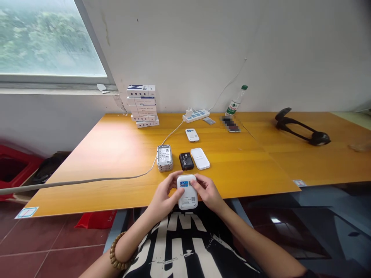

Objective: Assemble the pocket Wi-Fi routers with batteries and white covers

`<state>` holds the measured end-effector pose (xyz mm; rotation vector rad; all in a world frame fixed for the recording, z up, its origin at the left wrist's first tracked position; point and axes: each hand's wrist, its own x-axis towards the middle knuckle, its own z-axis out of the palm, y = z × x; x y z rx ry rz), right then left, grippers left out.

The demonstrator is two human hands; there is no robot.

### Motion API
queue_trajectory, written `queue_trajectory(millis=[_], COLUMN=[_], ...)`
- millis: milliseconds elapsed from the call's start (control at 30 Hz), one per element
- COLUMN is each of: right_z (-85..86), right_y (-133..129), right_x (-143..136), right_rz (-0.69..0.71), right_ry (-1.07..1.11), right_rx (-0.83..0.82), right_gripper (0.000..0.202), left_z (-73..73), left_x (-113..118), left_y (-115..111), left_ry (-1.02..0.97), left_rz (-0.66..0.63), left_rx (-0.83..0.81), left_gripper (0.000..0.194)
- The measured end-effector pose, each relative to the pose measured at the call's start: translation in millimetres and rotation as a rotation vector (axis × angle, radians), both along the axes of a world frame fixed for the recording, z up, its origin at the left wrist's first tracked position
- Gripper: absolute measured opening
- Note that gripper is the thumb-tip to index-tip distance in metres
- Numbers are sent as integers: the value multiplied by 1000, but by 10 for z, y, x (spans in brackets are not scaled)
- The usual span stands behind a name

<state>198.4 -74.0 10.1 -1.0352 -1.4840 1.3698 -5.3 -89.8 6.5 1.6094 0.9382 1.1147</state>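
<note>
A white rounded device (187,197) with a small blue label and a printed code is held at the table's front edge. My left hand (165,194) grips its left side, thumb on the face. On its upper right, my right hand (207,190) holds it with the thumb near the label. Just beyond are a stack of open device bodies (165,157), black batteries (186,161) marked 3000 and white covers (199,158). Another white device (192,135) lies farther back.
White boxes (143,106) are stacked at the back left. A power strip (196,115) with a cable, a bottle (236,101) and a blurred item stand along the wall. A black stand (303,129) lies right; a grey cable (87,180) crosses the left side.
</note>
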Motion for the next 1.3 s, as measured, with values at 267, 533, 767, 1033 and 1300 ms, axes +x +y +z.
queue_trajectory(millis=[267,533,767,1033,1300], right_z=[65,141,65,100,281], right_y=[-58,-76,-3,-37,-53], right_x=[13,-3,77,137,173], right_rz=[43,-213,282,433,237], right_ry=[-159,-24,-91,-244,-670], right_rx=[207,92,-185,-189,513], right_gripper=[39,45,48,47,125], left_z=[62,49,-62,-41,21], left_x=[13,-47,-97,-127,46], left_y=[-15,-19,-24,-4,32], left_ry=[125,58,58,21,77], left_rz=[180,-164,-162,-219,-92], left_rx=[215,-112,-143,-161,-208], left_gripper=[29,39,36,43,50])
